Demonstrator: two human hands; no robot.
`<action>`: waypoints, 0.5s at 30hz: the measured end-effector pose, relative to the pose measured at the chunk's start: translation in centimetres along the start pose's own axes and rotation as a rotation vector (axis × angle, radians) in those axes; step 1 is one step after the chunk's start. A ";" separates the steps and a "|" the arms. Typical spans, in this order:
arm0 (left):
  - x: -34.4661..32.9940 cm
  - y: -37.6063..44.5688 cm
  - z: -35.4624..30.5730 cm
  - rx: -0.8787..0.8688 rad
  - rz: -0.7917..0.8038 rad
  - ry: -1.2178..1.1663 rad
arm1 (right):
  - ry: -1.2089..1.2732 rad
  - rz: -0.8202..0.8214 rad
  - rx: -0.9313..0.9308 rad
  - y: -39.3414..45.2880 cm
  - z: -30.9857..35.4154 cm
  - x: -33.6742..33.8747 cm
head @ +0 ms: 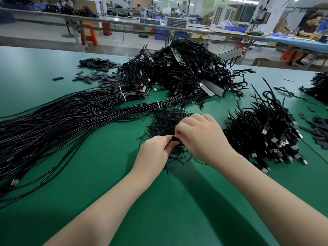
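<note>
Hands: left hand [156,150] and right hand [202,137] close together, fingertips pinching one short black wire [174,138] between them, directly over the wire heap [163,121]. Best pinched near its ends and lifted clear of strays. Cable bundles [71,112] left of the hands; USB leads [266,135] right.

Your green table [88,174] carries long tied cable bundles [62,118] at its left edge, a tangled cable heap [186,71] toward the far edge, USB cables [266,135] right, thin ties [165,121] mid-table.
</note>
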State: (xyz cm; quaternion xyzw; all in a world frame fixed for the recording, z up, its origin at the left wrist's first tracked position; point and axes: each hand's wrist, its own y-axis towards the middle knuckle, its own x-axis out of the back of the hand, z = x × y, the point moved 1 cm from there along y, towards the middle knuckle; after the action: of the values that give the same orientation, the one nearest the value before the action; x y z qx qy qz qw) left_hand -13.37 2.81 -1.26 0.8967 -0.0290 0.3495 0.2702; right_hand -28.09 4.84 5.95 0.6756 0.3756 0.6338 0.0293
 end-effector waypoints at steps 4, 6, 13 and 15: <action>0.1 0.0 -0.3 -0.075 0.060 0.113 | 0.021 0.254 -0.048 0.5 -0.3 0.1; 0.3 0.2 -0.5 -0.255 0.098 0.143 | 0.184 0.447 -0.098 1.4 -1.6 0.1; 0.1 0.5 0.5 -0.069 0.169 -0.438 | 1.448 0.755 -0.637 0.8 -4.9 -1.9; -0.1 0.6 0.5 0.103 0.141 -0.625 | 1.542 0.456 -0.727 -0.2 -3.2 -3.5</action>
State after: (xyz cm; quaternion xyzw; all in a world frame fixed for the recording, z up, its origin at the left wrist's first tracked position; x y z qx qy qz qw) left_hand -13.28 2.01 -1.32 0.9689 -0.1547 0.0759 0.1777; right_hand -30.69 1.71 3.57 0.0675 -0.0781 0.9838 -0.1465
